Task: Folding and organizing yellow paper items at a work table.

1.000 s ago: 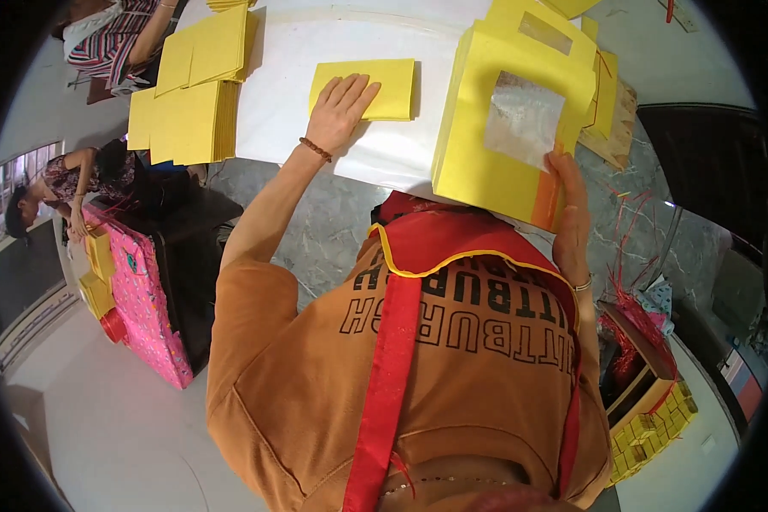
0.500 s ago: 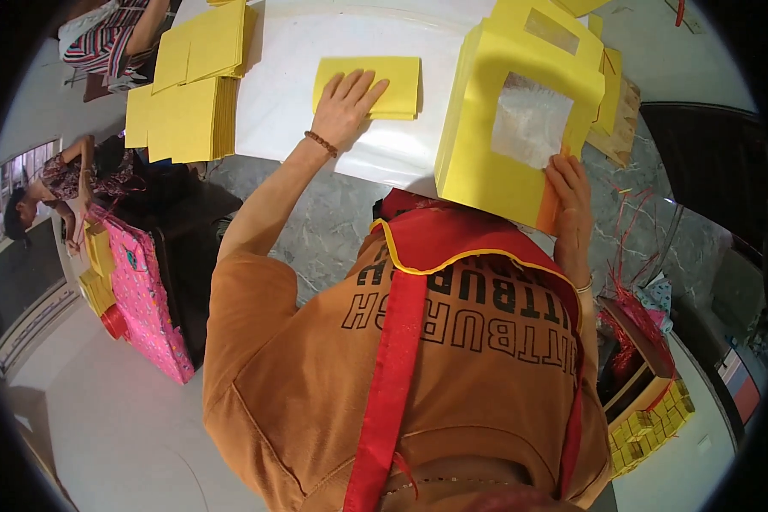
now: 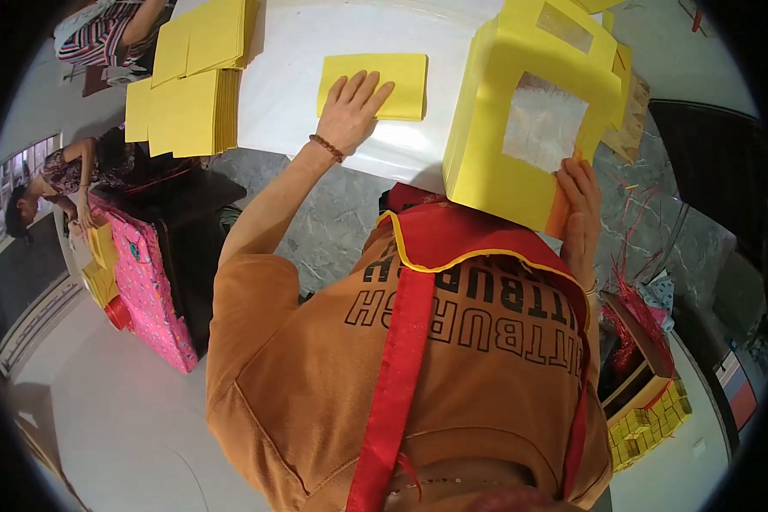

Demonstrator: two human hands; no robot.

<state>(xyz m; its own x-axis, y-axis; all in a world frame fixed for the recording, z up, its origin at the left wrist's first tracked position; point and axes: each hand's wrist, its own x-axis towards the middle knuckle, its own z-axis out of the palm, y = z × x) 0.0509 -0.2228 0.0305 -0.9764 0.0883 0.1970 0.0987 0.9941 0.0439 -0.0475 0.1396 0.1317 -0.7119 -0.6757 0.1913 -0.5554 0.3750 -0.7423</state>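
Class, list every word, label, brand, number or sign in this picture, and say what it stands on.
Brown shirt: large dark capitals, solid and outlined, upside down here, partly hidden by the red apron; wording not copied out.
Yellow card under the left hand: no lettering visible.
Yellow stack at the right hand: none that I can make out.
Pink cover: small markings, too small to read.

The person (image 3: 282, 375) has two hands (image 3: 350, 115). One flat yellow thing (image 3: 405, 85) is at twelve o'clock, two shiny patches (image 3: 544, 124) past one, two other people (image 3: 102, 38) near ten.
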